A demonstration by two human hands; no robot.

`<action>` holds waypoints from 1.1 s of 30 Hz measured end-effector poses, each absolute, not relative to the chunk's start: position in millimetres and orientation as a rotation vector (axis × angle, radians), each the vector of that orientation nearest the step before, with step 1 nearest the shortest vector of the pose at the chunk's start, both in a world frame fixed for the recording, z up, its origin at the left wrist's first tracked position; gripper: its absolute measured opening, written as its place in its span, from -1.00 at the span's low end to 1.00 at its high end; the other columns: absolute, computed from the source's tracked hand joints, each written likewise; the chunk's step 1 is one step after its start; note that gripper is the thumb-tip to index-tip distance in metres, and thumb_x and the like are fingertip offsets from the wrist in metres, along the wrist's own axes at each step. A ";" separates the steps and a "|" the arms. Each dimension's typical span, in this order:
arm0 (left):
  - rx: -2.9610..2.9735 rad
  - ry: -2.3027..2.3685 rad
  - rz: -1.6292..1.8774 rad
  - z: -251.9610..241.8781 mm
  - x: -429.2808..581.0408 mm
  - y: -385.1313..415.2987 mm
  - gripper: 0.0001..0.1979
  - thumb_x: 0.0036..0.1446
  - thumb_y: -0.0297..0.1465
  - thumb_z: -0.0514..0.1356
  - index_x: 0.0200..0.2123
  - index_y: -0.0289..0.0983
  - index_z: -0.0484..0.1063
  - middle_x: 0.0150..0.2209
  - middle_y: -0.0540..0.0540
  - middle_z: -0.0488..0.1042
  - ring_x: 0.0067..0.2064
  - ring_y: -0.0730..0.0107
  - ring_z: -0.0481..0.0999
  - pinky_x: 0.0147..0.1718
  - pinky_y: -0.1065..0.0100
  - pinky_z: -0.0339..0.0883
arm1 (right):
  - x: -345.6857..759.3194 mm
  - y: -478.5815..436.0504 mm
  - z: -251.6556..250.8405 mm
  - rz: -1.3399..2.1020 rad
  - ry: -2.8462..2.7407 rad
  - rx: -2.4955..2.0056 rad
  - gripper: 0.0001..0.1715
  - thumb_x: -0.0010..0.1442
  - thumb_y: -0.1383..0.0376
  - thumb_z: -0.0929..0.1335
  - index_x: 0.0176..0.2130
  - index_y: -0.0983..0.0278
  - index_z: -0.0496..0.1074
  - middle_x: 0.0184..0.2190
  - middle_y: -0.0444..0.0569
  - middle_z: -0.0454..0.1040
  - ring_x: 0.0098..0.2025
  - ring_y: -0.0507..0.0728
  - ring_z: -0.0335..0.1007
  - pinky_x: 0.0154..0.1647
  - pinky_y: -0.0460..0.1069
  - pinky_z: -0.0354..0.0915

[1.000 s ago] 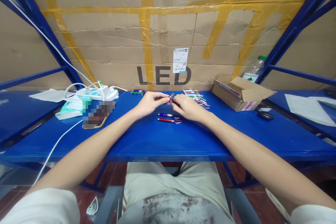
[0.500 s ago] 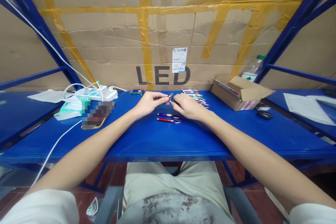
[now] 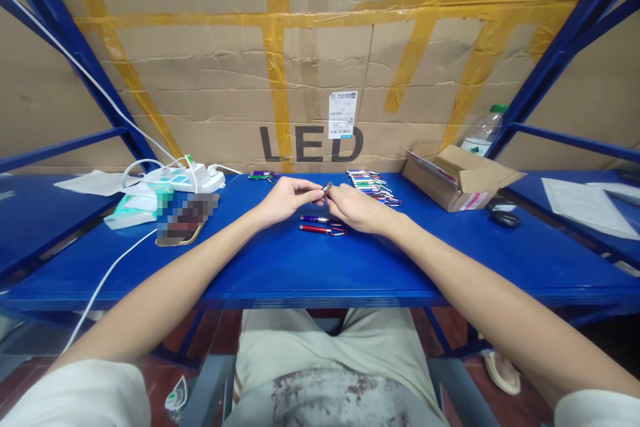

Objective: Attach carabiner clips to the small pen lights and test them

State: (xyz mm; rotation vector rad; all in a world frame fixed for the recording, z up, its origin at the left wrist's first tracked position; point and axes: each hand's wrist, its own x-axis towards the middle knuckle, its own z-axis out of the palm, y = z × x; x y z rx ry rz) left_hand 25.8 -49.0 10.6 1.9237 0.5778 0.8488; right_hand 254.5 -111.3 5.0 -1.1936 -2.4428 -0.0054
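Observation:
My left hand [image 3: 290, 200] pinches a small silvery-dark metal tube [image 3: 327, 187] between thumb and fingers. My right hand [image 3: 354, 205] meets it from the other side, fingertips closed at the tube's right end; much of the tube is hidden by fingers. Just below the hands lie a blue pen-shaped keychain light [image 3: 314, 219] and a red keychain light [image 3: 314, 229], both with wire clips to the right. Behind my right hand is a row of several similar coloured lights [image 3: 367, 181]. A few more lights [image 3: 261, 175] lie behind my left hand.
On the left of the blue table [image 3: 300, 273] are a phone [image 3: 187, 220], a green-white packet [image 3: 137, 205] and a power strip [image 3: 193, 178] with cables. An open cardboard box [image 3: 457, 177], a black mouse [image 3: 504, 219] and a bottle [image 3: 485, 130] stand right. Taped cardboard [image 3: 210, 93] closes the back.
My right fingertips have come in closer to the tube and my left fingers. A shoe now shows under the table at the lower right. The lights on the table lie unmoved.

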 end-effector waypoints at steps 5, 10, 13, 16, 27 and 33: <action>1.940 0.570 0.860 11.9 24.8 -49.1 -0.44 0.19 0.02 0.46 -0.02 -0.35 0.74 -0.16 -0.23 0.76 -0.08 0.08 0.74 0.08 0.11 0.56 | 255.3 -111.2 7.0 0.357 -2.378 -1.092 -0.65 0.61 0.18 0.12 0.12 0.20 0.39 0.06 0.11 0.59 0.01 0.28 0.52 0.09 0.17 0.39; 2.000 0.555 0.873 12.0 24.2 -48.6 -0.47 0.22 0.02 0.43 -0.03 -0.33 0.75 -0.18 -0.21 0.76 -0.09 0.09 0.73 0.07 0.12 0.56 | 260.0 -105.6 4.0 0.505 -2.320 -1.056 -0.61 0.60 0.12 0.17 0.16 0.20 0.43 0.17 0.09 0.59 0.13 0.27 0.54 0.22 0.19 0.39; 2.027 0.550 0.863 11.4 24.1 -48.2 -0.47 0.21 0.03 0.43 -0.03 -0.32 0.75 -0.19 -0.20 0.76 -0.08 0.08 0.73 0.06 0.12 0.55 | 261.8 -103.9 2.3 0.516 -2.319 -1.052 -0.60 0.60 0.10 0.18 0.14 0.22 0.45 0.16 0.10 0.60 0.11 0.26 0.55 0.19 0.16 0.40; 2.034 0.551 0.847 10.4 23.9 -47.7 -0.46 0.20 0.05 0.43 -0.05 -0.32 0.75 -0.18 -0.21 0.76 -0.08 0.06 0.73 0.06 0.11 0.55 | 261.9 -104.9 2.3 0.476 -2.330 -1.076 -0.60 0.59 0.12 0.18 0.11 0.24 0.48 0.12 0.13 0.62 0.05 0.26 0.56 0.14 0.15 0.39; 2.069 0.575 0.836 7.0 24.5 -48.0 -0.47 0.22 0.03 0.41 -0.04 -0.32 0.75 -0.17 -0.21 0.76 -0.07 0.04 0.73 0.06 0.11 0.54 | 267.8 -96.9 -1.6 0.631 -2.253 -1.017 -0.61 0.49 0.05 0.25 -0.22 0.26 0.44 -0.29 -0.06 0.52 -0.30 0.12 0.30 -0.22 0.02 0.24; 2.060 0.604 0.824 5.0 25.2 -48.1 -0.47 0.20 -0.01 0.43 0.01 -0.32 0.74 -0.13 -0.23 0.76 -0.04 0.00 0.74 0.05 0.10 0.55 | 268.4 -98.9 1.7 0.687 -2.245 -1.036 -0.65 0.43 0.10 0.26 -0.31 0.24 0.40 -0.39 -0.13 0.40 -0.36 0.09 0.20 -0.30 0.01 0.15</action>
